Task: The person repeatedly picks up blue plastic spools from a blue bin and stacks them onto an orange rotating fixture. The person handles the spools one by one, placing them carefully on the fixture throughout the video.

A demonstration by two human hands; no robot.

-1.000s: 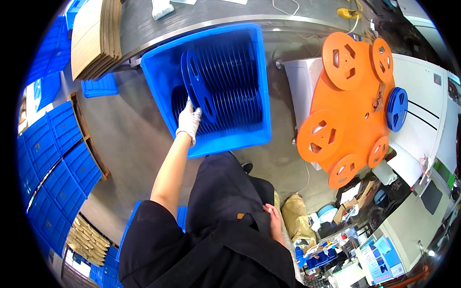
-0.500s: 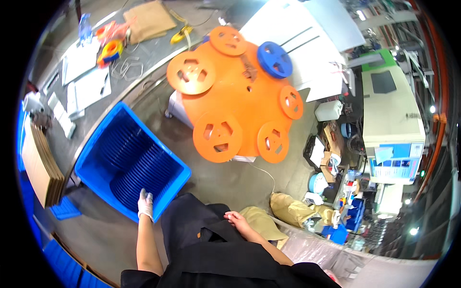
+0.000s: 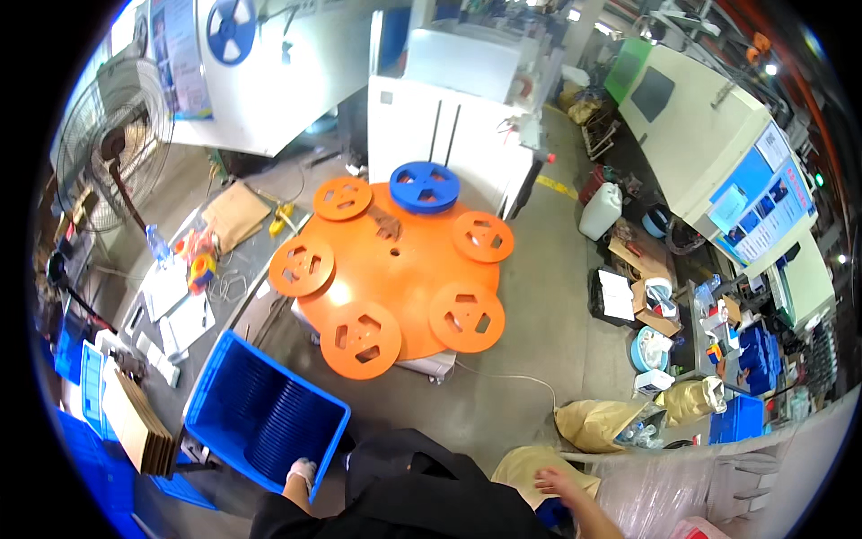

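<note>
My left hand [image 3: 303, 471], in a pale glove, is over the near corner of a blue crate [image 3: 203, 406]. It touches or nearly touches the end of the dark blue ribbed discs [image 3: 287, 422] packed in rows inside. Its fingertips are too small and partly hidden to read. Over on the right, my bare right hand [image 3: 558, 483] is in the air, holding nothing, its fingers spread, above a tan sack [image 3: 516, 465]. Ahead stands an orange turntable [image 3: 404, 278] carrying several orange reel discs [image 3: 361, 340] with cut-out windows and a blue reel [image 3: 424, 187] on its far side.
A grey table [image 3: 242, 280] on the left bears papers, tape rolls and a bottle. Flattened cardboard [image 3: 139, 422] stands beside the crate. A white cabinet [image 3: 413, 135] is behind the turntable. More sacks [image 3: 597, 424] and a white jug [image 3: 602, 211] are on the right. A cable [image 3: 512, 375] crosses the floor.
My view has lifted and turned, bringing the fan and machines behind into sight. My right hand has moved from in front of my body out to the right, fingers spreading. The left stays at the crate.
</note>
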